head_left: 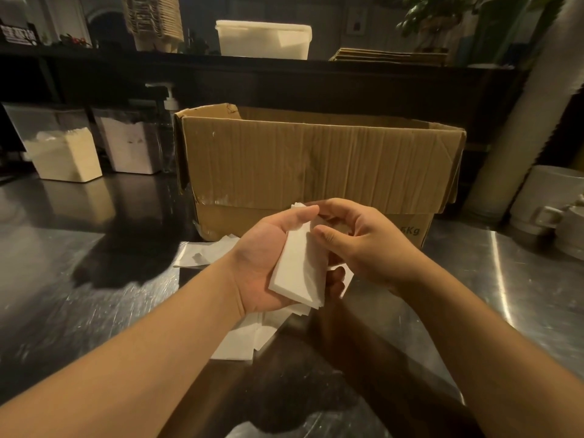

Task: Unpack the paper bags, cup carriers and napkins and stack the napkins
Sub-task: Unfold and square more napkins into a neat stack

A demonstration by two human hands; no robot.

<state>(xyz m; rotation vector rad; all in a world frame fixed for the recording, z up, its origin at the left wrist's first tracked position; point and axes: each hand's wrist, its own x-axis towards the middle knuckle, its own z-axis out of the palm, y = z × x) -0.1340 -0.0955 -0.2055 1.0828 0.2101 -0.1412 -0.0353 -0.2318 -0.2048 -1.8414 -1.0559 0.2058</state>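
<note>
The fingers (335, 284) of the left hand (268, 263) curl up from beneath a wad of white napkins (300, 270), with the thumb laid along its upper edge, so the wad rests gripped in the upturned palm just above the counter (94, 295). The right hand (363, 245) meets the wad from the other side, its fingers bent in a loose hook and its thumb tip touching the top napkin; it looks like a pinch on the far corner, though the fingertips are partly hidden and I cannot be sure. Under the hands, more loose napkins (243, 339) lie in an untidy spread on the counter, and another flat white sheet (205, 252) lies just left of the left wrist. The counter is scratched, shiny steel that mirrors the dim warm light. Right behind the hands stands an open cardboard box (316, 165), its near flap folded down over the front; what it holds cannot be seen. Left of the box stand a pump bottle (169, 121) and two clear tubs (60, 143), each partly filled with pale contents. To the right are white ceramic pieces (550, 203). On a dark shelf (221, 58) behind sit a lidded white tub (264, 41), a stack of cup carriers (155, 23), flat brown paper bags (392, 55) and a plant (433, 17).
</note>
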